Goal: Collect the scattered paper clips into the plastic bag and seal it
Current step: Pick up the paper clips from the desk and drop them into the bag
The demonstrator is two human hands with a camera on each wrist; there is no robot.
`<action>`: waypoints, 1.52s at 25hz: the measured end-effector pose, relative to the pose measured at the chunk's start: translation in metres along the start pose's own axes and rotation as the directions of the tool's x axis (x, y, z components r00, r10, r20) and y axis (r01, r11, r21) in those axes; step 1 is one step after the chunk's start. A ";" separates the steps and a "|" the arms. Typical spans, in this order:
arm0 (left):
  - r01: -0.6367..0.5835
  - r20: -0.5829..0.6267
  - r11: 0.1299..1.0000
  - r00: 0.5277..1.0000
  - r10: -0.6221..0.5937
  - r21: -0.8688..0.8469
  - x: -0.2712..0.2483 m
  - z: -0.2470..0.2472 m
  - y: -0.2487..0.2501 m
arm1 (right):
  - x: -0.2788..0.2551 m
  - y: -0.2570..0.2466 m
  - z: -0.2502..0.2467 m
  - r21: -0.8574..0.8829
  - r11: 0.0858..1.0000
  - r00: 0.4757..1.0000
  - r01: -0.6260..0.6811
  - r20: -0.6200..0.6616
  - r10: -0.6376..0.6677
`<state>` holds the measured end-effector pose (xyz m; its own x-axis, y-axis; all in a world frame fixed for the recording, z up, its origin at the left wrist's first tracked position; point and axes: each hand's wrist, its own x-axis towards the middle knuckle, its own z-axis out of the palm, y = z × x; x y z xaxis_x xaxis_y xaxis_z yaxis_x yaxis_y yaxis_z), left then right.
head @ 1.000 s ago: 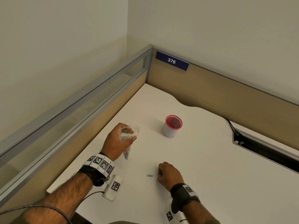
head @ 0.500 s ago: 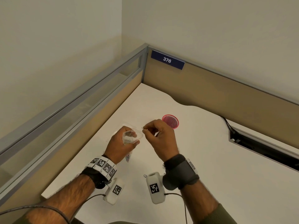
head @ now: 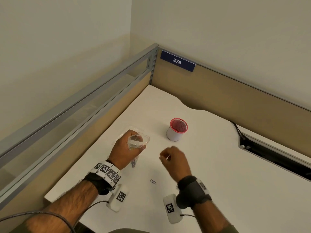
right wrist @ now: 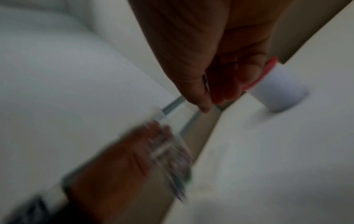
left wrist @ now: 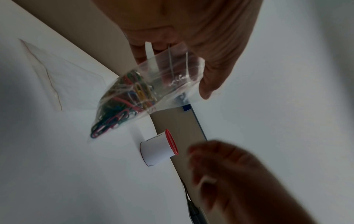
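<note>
My left hand [head: 134, 145] grips a clear plastic bag [left wrist: 164, 75] by its mouth and holds it above the white desk [head: 218, 190]. Several coloured paper clips [left wrist: 122, 104] fill the bag's lower corner. My right hand [head: 165, 157] hovers to the right of the bag, blurred, with its fingers loosely curled and nothing visible in them. One silver paper clip [head: 153, 181] lies on the desk below and between my hands.
A white cup with a red rim [head: 176, 130] stands beyond my right hand. A second flat clear bag [left wrist: 47, 72] lies on the desk by the left partition. A cable slot [head: 277, 153] is cut into the desk at the right.
My right hand picked a clip off the desk, carried it to the bag's mouth, and has now drawn back down and right. My left hand kept holding the bag.
</note>
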<state>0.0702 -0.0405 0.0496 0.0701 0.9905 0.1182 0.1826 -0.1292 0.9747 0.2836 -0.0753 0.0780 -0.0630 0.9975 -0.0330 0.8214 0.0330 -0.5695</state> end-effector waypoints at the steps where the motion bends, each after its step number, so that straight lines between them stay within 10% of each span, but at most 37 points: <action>1: -0.001 -0.003 1.000 1.000 0.001 0.000 0.000 -0.001 0.000 | -0.007 0.012 0.016 -0.104 0.994 0.994 -0.017 0.105 0.028; 5: 0.009 -0.023 1.000 1.000 -0.009 -0.003 0.000 -0.007 0.002 | -0.033 0.032 0.064 -0.329 0.943 0.935 0.043 0.345 0.077; 25: 0.017 -0.023 1.000 1.000 -0.018 -0.008 -0.002 -0.006 0.002 | -0.002 0.026 0.072 -0.281 0.957 0.849 -0.064 0.489 0.200; 38: -0.002 -0.006 1.000 1.000 0.001 -0.030 -0.003 -0.002 0.001 | -0.027 0.032 0.082 -0.329 0.938 0.912 0.109 0.409 0.038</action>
<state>0.0684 -0.0433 0.0507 0.0645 0.9906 0.1207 0.1527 -0.1293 0.9798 0.2653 -0.1067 -0.0065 -0.2584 0.8849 -0.3874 0.9501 0.1604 -0.2674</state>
